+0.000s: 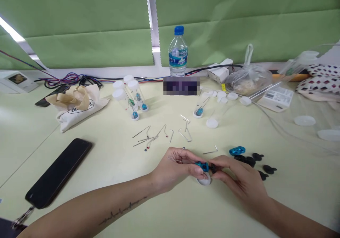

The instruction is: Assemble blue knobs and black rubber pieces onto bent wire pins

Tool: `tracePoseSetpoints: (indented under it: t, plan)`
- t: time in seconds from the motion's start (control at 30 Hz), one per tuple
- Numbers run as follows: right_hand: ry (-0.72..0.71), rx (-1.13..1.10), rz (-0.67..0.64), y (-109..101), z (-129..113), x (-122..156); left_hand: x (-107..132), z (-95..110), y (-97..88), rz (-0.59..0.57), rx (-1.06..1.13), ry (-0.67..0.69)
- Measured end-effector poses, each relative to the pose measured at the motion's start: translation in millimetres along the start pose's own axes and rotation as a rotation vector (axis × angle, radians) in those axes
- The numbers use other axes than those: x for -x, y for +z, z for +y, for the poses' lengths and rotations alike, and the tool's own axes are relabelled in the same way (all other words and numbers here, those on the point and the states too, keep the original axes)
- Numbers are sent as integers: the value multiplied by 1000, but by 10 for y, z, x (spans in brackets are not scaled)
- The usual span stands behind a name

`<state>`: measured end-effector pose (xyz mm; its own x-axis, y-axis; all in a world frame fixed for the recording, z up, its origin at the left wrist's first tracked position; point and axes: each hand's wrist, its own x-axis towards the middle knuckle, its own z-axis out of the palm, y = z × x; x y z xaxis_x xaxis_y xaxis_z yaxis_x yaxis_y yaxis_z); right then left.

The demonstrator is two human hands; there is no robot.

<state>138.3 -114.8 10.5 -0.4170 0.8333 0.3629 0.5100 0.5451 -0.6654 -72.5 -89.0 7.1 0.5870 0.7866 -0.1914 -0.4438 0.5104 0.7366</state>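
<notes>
Between the fingertips of my left hand (172,169) is a small shiny blue cylindrical part (202,165). A thin bent wire (174,157) with a dark bead at its end also lies in that hand. My right hand (243,179) pinches a small black plug-like piece (213,168) at the right end of the blue part; how far it sits inside cannot be made out. Below the fingers a round white cap (204,180) rests on the table, partly covered. Another blue part (237,150) and several black round pieces (269,169) lie right of my right hand.
Bent metal wires (148,139) and small L-shaped keys (186,133) are scattered ahead. Clear tubes with blue parts (135,115) stand behind them, near a water bottle (178,55). A black phone (58,174) and cloth pouch (79,107) lie left; a plastic bag (248,78) is back right.
</notes>
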Motion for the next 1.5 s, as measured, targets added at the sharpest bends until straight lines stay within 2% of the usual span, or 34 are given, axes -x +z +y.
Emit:
tracePoseSetpoints:
  t: [0.1,0.23,0.3,0.43,0.77,0.87,1.0,1.23,1.5]
  plan:
    - [26,12,-2,3,-6,2,5,15,14,20,11,-9]
    - [63,39,80,23,-3,-2,0,35,29,76,17,-17]
    - [37,56,96,28,-1,-4,-5,33,29,81,10,-15]
    - [-29,45,70,26,10,11,-10,32,34,70,-10,-15]
    - [53,41,-3,9,14,4,-11,48,59,83,-6,-22]
    - [77,28,31,21,10,-4,-5,54,53,109,5,-39]
    - [36,58,63,26,-8,-4,-4,69,51,143,31,-48]
    - [-4,85,74,21,-20,-3,-3,57,28,126,5,-64]
    - [46,44,35,7,-40,-18,-2,58,42,85,4,-35]
